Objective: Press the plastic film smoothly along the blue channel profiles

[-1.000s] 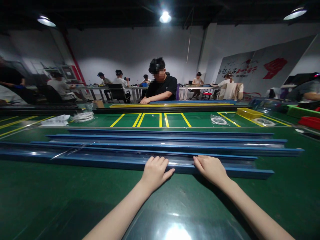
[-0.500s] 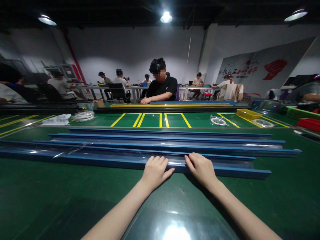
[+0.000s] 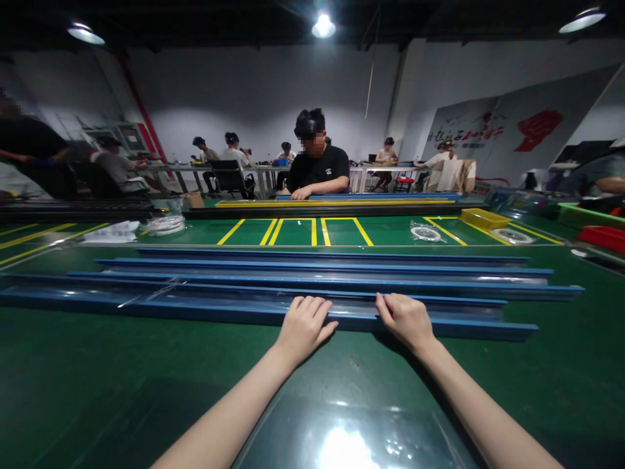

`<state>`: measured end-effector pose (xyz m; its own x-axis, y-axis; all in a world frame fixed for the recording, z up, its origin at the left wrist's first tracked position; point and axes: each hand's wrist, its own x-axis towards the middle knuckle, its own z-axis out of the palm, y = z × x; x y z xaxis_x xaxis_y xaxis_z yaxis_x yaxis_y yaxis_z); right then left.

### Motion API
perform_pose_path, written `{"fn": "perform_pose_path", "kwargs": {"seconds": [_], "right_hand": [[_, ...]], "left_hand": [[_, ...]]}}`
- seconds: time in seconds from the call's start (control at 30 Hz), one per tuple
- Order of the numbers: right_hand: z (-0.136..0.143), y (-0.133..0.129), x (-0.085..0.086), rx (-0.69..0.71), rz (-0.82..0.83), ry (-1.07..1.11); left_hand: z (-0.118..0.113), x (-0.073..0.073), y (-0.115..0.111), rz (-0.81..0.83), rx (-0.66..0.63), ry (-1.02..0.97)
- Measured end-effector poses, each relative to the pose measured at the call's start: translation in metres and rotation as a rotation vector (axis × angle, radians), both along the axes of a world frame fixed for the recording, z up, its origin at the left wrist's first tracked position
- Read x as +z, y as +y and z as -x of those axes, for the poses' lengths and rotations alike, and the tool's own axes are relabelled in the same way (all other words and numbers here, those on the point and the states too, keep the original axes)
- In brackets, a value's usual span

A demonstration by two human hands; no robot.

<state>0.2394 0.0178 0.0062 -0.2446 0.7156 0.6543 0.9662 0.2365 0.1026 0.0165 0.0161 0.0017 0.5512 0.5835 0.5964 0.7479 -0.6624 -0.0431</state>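
Note:
A long blue channel-shaped profile point(image 3: 459, 326) lies lengthwise across the green table in front of me. My left hand point(image 3: 306, 326) rests over its near side, fingers curled across the trough and thumb along the front edge. To the right, my right hand point(image 3: 406, 320) grips the same profile with bent fingers; its fingertips are partly hidden. Clear plastic film point(image 3: 151, 292) crosses the profile on the left. Just behind it lie more blue profiles point(image 3: 488, 281), roughly parallel to it.
A shiny clear sheet point(image 3: 303, 436) lies on the table point(image 3: 97, 378) near my forearms. Beyond the profiles are yellow tape lines, wrapped white coils point(image 3: 166, 225), another coil point(image 3: 424, 232), a yellow tray point(image 3: 484, 219) and a red bin point(image 3: 605, 238). A co-worker point(image 3: 319, 163) sits opposite.
The front blue profile has shifted slightly to the right, its film with it. My right hand has moved a little right, widening the gap between my hands. A standing person shows at far left.

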Motion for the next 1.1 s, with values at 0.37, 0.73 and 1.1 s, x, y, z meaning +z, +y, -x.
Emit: {"fn": "perform_pose_path", "kwargs": {"seconds": [0.37, 0.73, 1.1], "right_hand": [[-0.027, -0.001, -0.004, -0.140, -0.043, 0.025], [-0.007, -0.007, 0.002, 0.031, -0.235, -0.080], [0.011, -0.002, -0.001, -0.028, 0.153, -0.028]], "left_hand": [[-0.003, -0.002, -0.001, -0.022, 0.184, -0.002], [-0.003, -0.002, 0.000, -0.067, 0.191, 0.011], [-0.003, -0.004, -0.001, -0.075, 0.188, 0.006]]}}
